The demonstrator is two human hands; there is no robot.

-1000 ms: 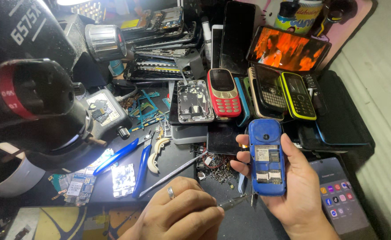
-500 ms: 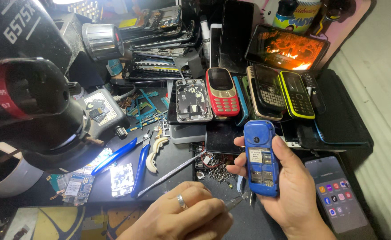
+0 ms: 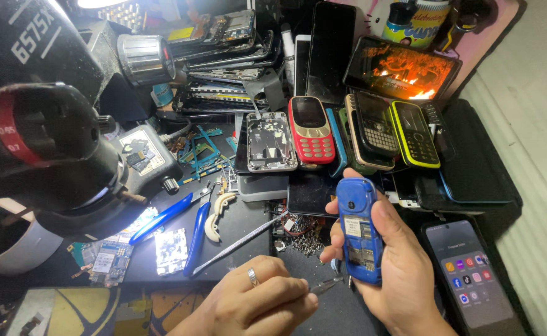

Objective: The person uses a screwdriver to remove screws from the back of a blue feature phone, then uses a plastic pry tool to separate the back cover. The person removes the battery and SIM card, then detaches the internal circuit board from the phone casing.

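My right hand (image 3: 395, 274) grips a small blue mobile phone (image 3: 359, 231), back side up with its cover off and its inner compartment showing. My left hand (image 3: 255, 305), a ring on one finger, is closed around a thin metal tool (image 3: 324, 286) whose tip sits just left of the phone's lower end. Both hands hover over the dark bench near its front edge.
A black microscope (image 3: 43, 143) fills the left. Blue-handled pliers (image 3: 180, 221), long tweezers (image 3: 239, 242), circuit boards (image 3: 171, 250) and a pile of screws (image 3: 304, 239) lie ahead. Several phones sit behind: red (image 3: 311, 130), black keypad (image 3: 373, 134), yellow-green (image 3: 415, 134). A lit smartphone (image 3: 469, 274) rests at right.
The blue phone has turned in my right hand from flat toward edge-on and shifted slightly left. My left hand has stayed low by its bottom end with the tool.
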